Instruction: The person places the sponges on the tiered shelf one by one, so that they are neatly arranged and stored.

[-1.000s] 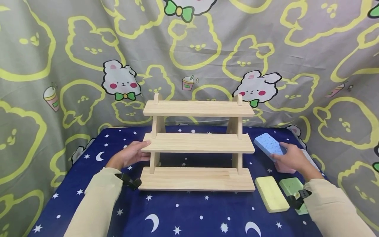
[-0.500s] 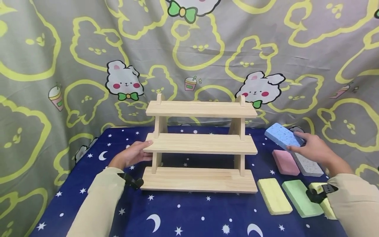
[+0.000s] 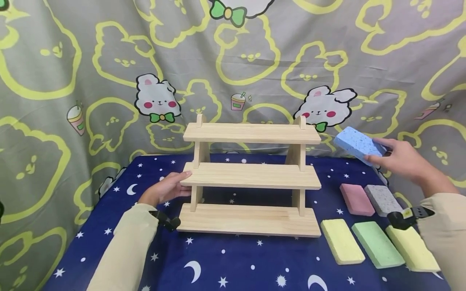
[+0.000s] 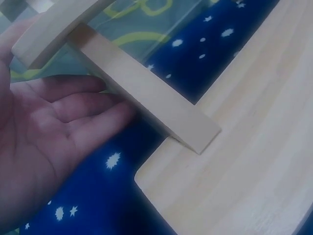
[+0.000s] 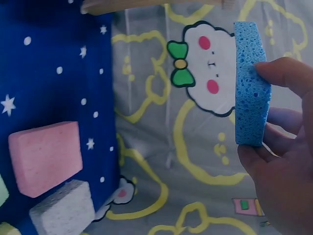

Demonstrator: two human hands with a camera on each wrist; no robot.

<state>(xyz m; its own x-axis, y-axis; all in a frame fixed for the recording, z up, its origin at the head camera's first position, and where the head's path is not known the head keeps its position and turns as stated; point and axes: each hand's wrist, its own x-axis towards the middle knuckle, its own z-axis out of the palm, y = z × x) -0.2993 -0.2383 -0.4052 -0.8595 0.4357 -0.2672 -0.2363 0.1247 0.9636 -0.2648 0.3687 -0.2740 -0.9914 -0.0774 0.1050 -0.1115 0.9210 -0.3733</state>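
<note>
The blue sponge [image 3: 356,144] has risen clear of the pink sponge [image 3: 356,199] and tabletop [image 3: 240,258], right of the wooden stand [image 3: 251,176], apparently free to carry. The right hand [image 3: 405,159] pinches it between fingers and thumb; the left hand [image 3: 165,188] grips the stand's left end.

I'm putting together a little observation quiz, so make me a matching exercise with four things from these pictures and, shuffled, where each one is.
Things:
1. Blue sponge
2. Pink sponge
3. Green sponge
4. Left hand

Places:
A. Lying between two yellow sponges
B. At one end of the middle shelf of the wooden display stand
C. Held up in the right hand
D. Lying next to the gray sponge

Pairs: 1-C, 2-D, 3-A, 4-B
</note>
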